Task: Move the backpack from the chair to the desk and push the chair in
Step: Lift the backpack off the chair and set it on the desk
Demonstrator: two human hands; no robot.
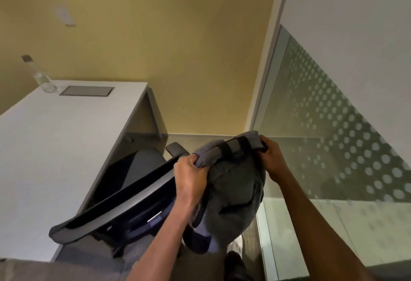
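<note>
A dark grey backpack (233,194) hangs in the air at the centre right, to the right of the chair and clear of its seat. My left hand (190,177) grips the left end of its padded grey shoulder straps. My right hand (272,158) holds the right end of the straps at the top of the bag. The office chair (115,209), black with a grey-rimmed backrest, stands at the right side of the white desk (51,147), its seat partly under the desk edge. The bag's lower part hides the chair's right side.
A clear glass bottle (43,80) stands at the desk's far left corner beside a grey cable hatch (86,91). A frosted glass partition with a dot pattern (333,138) runs along the right. A yellow wall lies behind. My shoes show on the carpet below the bag.
</note>
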